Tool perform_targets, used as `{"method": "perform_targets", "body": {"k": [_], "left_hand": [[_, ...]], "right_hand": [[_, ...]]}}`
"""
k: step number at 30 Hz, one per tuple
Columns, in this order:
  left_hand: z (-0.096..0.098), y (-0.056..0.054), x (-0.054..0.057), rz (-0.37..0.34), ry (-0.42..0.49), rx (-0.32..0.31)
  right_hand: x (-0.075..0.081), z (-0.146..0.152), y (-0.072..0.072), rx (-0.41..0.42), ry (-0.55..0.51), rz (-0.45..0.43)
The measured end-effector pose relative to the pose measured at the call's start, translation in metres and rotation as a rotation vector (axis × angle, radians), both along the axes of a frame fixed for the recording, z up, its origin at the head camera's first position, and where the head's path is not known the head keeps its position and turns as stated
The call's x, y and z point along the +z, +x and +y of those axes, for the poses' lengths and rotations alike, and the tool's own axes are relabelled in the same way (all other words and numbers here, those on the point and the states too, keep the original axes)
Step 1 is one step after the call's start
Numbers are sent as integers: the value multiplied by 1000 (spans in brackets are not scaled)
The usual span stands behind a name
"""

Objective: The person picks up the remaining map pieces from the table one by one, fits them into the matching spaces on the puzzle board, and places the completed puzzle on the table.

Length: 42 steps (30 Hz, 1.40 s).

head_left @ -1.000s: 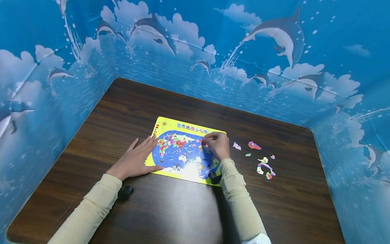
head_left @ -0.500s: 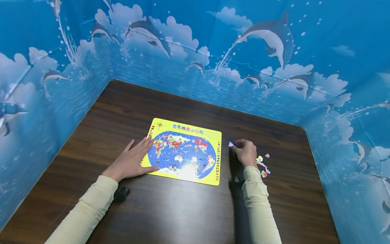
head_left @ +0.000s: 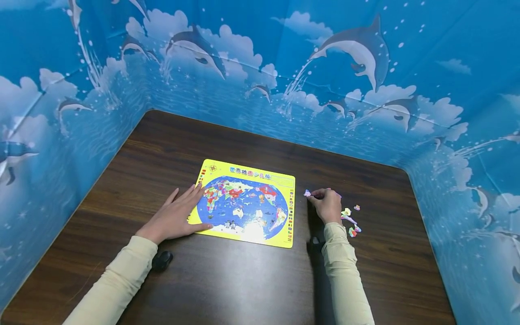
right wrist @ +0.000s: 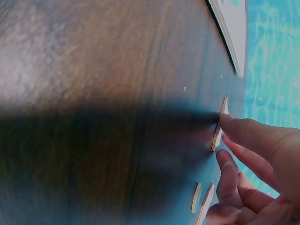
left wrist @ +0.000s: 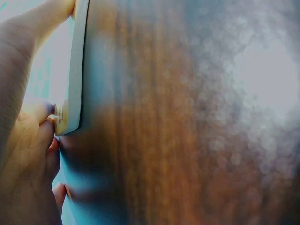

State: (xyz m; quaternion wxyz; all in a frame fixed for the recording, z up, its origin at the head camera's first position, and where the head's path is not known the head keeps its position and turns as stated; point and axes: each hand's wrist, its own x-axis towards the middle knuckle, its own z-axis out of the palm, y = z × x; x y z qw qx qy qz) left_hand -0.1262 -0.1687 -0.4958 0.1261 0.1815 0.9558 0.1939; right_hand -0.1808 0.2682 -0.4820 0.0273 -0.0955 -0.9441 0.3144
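Right hand (head_left: 329,206) is curled, its thumb and forefinger pinched on a small puzzle piece (head_left: 307,192); whether the piece is lifted off the counter (head_left: 252,289) cannot be told. It is held just to the left of that hand, between it and the map board (head_left: 245,203), its length set crosswise to the fingertips in the wrist view. The board's long axis is laid from the left hand (head_left: 174,214) toward the right, which is nearer the piece; by the left hand, flat and spread, the board's near-left edge is covered. More loose pieces (head_left: 345,211) are scattered to the right of the right hand. Thin, pale edges and irregular outlines are shown by the pieces, rounded corners and a glossy printed face by the board, dark wood grain by the counter.
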Motion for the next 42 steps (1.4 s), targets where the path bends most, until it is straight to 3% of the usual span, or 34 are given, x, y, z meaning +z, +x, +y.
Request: {"method": "perform_targets", "body": {"k": [12,19,31,42], "left_hand": [[2,2,5,-9,15,5],[2,1,5,-12,12,4],[0,2,2,-5,9,3],[0,0,-4,4,8,11]], "right_hand": [[-3,-1,-3,-26,-123,3],[-1,-6,1,-53,-215,-37],[11,-39,-2,95,-355,-92],[18,-64,-4,103,-405,-145]]}}
